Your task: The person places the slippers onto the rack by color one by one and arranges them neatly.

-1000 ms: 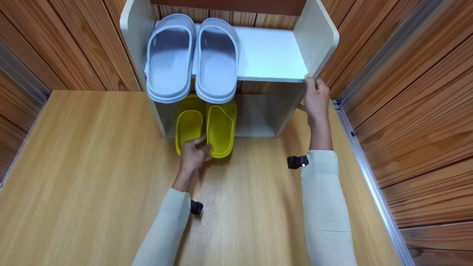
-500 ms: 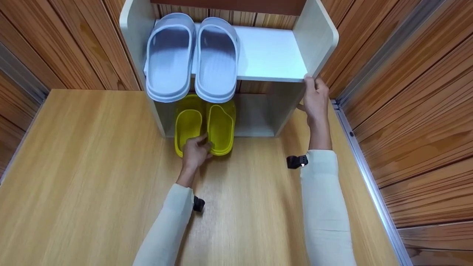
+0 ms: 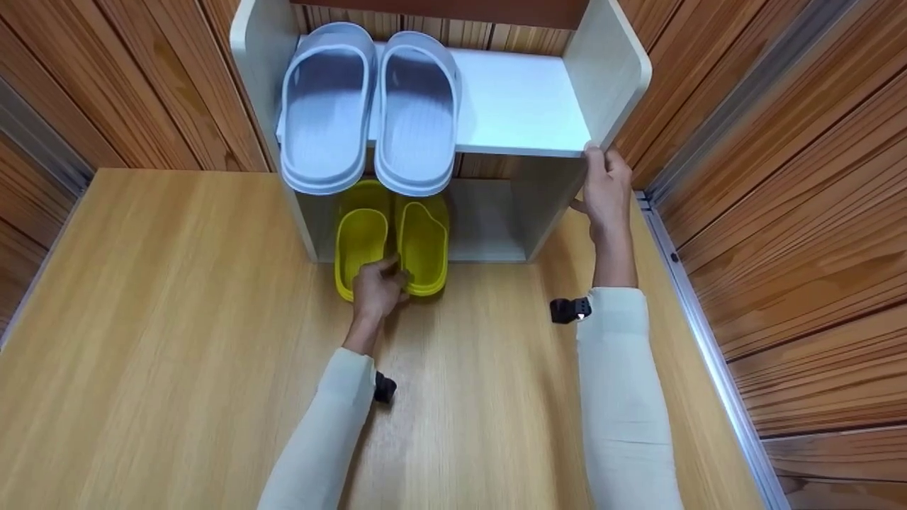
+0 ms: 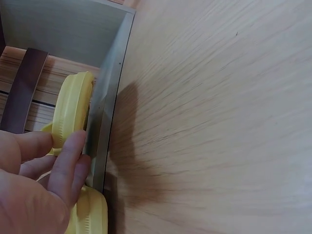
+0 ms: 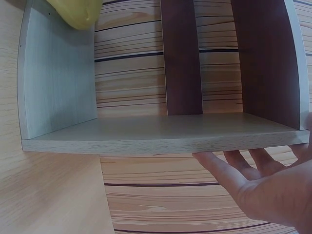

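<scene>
A pair of yellow clogs sits side by side in the lower compartment of a pale shoe rack (image 3: 496,151), heels toward me. My left hand (image 3: 378,289) pinches the heel of the right yellow clog (image 3: 424,248) between thumb and fingers; its knuckles overlap the left yellow clog (image 3: 360,244). In the left wrist view, the fingers (image 4: 68,165) wrap the held clog's heel. My right hand (image 3: 608,188) holds the rack's right side panel near the upper shelf's front corner. From the right wrist, its fingers (image 5: 219,170) show along the panel's outer face.
Two light grey-blue clogs (image 3: 415,117) stand on the left half of the upper shelf, heels jutting past its front edge. Wood-plank walls (image 3: 815,234) close in behind and at both sides. A wood-grain surface (image 3: 177,319) spreads before the rack.
The right yellow clog has slid slightly back into the rack, its heel now nearer level with the left one's. My left hand has shifted a little rightward with it. My right hand stays put.
</scene>
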`<state>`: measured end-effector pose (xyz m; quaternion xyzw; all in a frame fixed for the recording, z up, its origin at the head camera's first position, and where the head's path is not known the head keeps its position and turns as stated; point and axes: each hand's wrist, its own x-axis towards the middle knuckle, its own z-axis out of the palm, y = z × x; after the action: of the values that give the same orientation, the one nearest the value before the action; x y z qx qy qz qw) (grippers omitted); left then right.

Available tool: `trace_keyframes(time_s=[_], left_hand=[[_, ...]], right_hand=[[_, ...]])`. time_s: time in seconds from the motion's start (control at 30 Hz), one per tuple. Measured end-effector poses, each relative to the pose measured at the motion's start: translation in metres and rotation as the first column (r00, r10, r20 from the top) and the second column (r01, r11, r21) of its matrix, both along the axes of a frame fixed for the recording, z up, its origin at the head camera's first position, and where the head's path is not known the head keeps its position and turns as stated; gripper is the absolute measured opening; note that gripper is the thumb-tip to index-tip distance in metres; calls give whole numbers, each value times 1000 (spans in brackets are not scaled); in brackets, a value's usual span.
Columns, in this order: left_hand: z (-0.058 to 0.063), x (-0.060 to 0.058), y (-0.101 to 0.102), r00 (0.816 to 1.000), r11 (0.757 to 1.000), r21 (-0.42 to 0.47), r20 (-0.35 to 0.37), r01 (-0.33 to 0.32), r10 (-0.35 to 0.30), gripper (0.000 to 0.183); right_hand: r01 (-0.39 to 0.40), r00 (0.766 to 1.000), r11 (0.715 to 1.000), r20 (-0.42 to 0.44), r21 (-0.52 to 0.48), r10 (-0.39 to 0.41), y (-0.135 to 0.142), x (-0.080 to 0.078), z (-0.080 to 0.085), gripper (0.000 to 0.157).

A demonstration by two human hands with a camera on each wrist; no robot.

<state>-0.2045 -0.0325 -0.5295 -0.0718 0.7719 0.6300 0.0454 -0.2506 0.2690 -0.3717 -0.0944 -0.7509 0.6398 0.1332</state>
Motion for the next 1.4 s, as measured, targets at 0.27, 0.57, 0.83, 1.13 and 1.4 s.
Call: trace_keyframes(time_s=[0.27,0.57,0.83,1.13,1.4], left_hand=[[-5,0,4,994,990,-140,-109,-16,0,38],[-17,3,11,974,947,-317,-225,-54,-20,29],[-19,4,14,972,941,-332,-235,-66,-15,28],[-20,6,15,979,943,-327,-205,-56,-13,18],[-22,8,15,977,948,-316,-211,-47,-22,18]], right_hand=[[-7,1000,1000,-12,6,7,-1,1,1,47],[-11,1000,999,-26,-47,10,0,2,2,45],[-16,999,999,-31,-35,15,0,2,2,46],[-16,1000,1000,-11,-13,16,-1,4,4,48],[-12,1000,1000,-2,-21,12,-1,6,3,50]])
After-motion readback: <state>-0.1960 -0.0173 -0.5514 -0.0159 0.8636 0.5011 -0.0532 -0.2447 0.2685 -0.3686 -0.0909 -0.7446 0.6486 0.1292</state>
